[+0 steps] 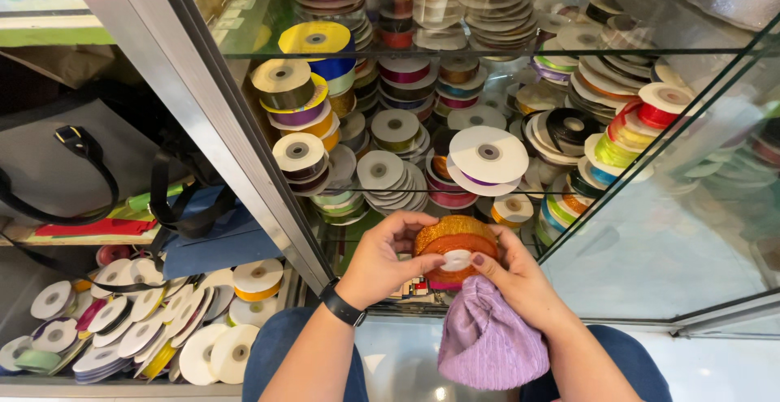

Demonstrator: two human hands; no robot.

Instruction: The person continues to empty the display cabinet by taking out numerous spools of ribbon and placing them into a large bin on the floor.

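The left hand (380,257) and the right hand (513,276) both close around an orange glitter ribbon spool (455,244). A purple cloth (487,341) hangs at 6 o'clock below it. White ribbon reels (487,154) lie at 12 o'clock.

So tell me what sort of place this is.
Probably a ribbon or craft-supply shop. A glass cabinet is crammed with ribbon spools, more spools pile up at lower left, and both hands hold an orange spool.

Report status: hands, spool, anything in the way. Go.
Left hand and right hand both grip orange ribbon spool. Lilac cloth hangs at right wrist. Open glass door on the right, not touching.
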